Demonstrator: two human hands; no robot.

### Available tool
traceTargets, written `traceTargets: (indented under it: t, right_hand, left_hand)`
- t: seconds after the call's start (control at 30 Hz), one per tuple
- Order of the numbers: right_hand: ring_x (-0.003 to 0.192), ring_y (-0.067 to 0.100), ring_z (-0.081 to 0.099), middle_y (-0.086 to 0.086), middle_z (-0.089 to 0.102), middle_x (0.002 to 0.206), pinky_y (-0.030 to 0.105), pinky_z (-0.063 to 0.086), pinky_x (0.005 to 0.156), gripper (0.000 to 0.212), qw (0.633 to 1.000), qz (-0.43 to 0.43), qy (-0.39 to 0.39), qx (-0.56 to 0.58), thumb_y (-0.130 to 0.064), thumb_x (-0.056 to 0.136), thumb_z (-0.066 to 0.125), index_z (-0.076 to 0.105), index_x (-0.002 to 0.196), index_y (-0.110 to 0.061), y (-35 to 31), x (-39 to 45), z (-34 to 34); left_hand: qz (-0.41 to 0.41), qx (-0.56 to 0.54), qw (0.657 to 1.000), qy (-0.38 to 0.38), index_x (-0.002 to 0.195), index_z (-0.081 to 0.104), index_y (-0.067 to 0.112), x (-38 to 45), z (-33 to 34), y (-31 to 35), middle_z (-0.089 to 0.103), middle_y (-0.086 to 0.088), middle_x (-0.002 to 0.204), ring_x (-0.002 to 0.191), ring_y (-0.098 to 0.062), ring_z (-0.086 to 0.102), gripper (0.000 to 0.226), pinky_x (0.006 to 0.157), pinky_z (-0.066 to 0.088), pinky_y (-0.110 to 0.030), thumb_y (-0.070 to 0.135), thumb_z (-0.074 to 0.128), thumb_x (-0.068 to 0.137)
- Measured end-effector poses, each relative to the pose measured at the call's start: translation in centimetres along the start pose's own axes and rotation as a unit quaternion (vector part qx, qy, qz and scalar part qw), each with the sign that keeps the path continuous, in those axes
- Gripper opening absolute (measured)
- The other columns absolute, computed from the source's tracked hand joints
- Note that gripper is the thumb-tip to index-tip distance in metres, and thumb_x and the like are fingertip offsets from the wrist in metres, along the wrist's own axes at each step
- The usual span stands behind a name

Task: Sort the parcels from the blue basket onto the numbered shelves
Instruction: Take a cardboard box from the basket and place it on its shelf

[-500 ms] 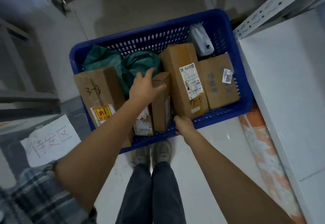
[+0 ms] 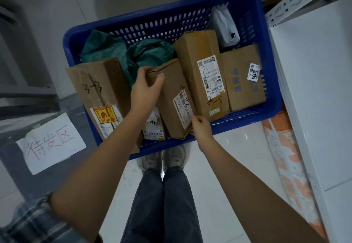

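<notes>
Cardboard box (image 2: 171, 97) tilted in blue basket (image 2: 270, 97), left hand (image 2: 145, 88) gripping its top end, right hand (image 2: 202, 128) pinching its bottom corner.

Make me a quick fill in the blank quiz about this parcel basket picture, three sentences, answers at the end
1. Both hands hold the narrow cardboard box in the middle of the ____ basket.
2. The white sticker on the rightmost box reads ____.
3. The left hand grips the box's far end, while the right hand pinches the ____ end.

Missing words: blue; 3005; near
</notes>
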State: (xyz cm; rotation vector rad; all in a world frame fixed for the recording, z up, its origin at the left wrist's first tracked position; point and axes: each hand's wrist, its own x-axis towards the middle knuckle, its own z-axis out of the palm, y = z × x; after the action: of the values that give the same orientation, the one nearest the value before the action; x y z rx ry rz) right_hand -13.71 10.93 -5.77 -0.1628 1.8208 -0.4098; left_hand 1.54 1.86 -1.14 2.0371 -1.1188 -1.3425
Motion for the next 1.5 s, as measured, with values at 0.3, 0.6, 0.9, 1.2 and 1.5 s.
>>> traceTargets:
  t: [0.3, 0.6, 0.9, 1.2, 1.5]
  right_hand:
    - [0.106, 0.026, 0.064, 0.012, 0.068, 0.111, 0.052, 0.051, 0.091, 0.049, 0.983, 0.059, -0.109, 0.133, -0.027, 0.082, 0.071, 0.053, 0.123, -0.009, -2.1, -1.1, -2.1]
    - [0.114, 0.033, 0.058, 0.018, 0.062, 0.122, 0.045, 0.052, 0.086, 0.04, 0.928, 0.029, -0.133, 0.346, -0.014, 0.089, 0.059, 0.052, 0.127, -0.004, -0.4, -4.5, -1.2]
    - [0.102, 0.021, 0.061, 0.013, 0.064, 0.12, 0.032, 0.047, 0.083, 0.033, 0.964, -0.018, -0.108, 0.242, -0.022, 0.092, 0.056, 0.06, 0.121, -0.008, -0.4, -7.8, -3.0]
    - [0.11, 0.014, 0.059, -0.002, 0.063, 0.119, 0.035, 0.049, 0.097, 0.039, 0.985, -0.155, -0.068, -0.042, -0.033, 0.089, 0.061, 0.056, 0.125, -0.02, -6.0, -9.4, -10.6]
    - [0.095, 0.017, 0.062, 0.002, 0.064, 0.106, 0.031, 0.052, 0.08, 0.04, 0.988, -0.138, 0.01, 0.069, -0.027, 0.089, 0.063, 0.052, 0.122, -0.009, 0.1, -19.4, -13.1]
  left_hand:
    - [-0.13, -0.172, 0.976, 0.021, 0.12, 0.05, 0.015, -0.4, -3.8, -1.9, 0.057, -0.005, 0.114, 0.105, -0.023, 0.058, 0.035, 0.08, 0.054, -0.035, 0.024, 0.058, 0.087]
    - [-0.152, -0.111, 0.96, -0.206, 0.135, 0.036, 0.018, -7.7, -1.3, -1.9, 0.056, 0.001, 0.127, 0.105, -0.015, 0.06, 0.067, 0.087, 0.052, -0.028, 0.026, 0.072, 0.08]
    - [-0.172, -0.228, 0.948, -0.144, 0.128, 0.049, 0.016, -10.9, -3.1, -2.6, 0.068, -0.008, 0.106, 0.089, -0.026, 0.07, 0.049, 0.083, 0.057, -0.044, 0.007, 0.066, 0.083]
    - [-0.095, -0.041, 0.915, -0.39, 0.12, 0.053, 0.032, -8.3, -10.3, 0.5, 0.073, 0.006, 0.097, 0.089, -0.017, 0.071, 0.072, 0.069, 0.059, -0.031, 0.029, 0.079, 0.054]
    - [-0.016, -0.064, 0.973, -0.222, 0.113, 0.05, 0.02, -14.4, -9.9, 8.3, 0.061, 0.011, 0.095, 0.082, -0.001, 0.059, 0.039, 0.058, 0.047, -0.014, 0.03, 0.071, 0.082]
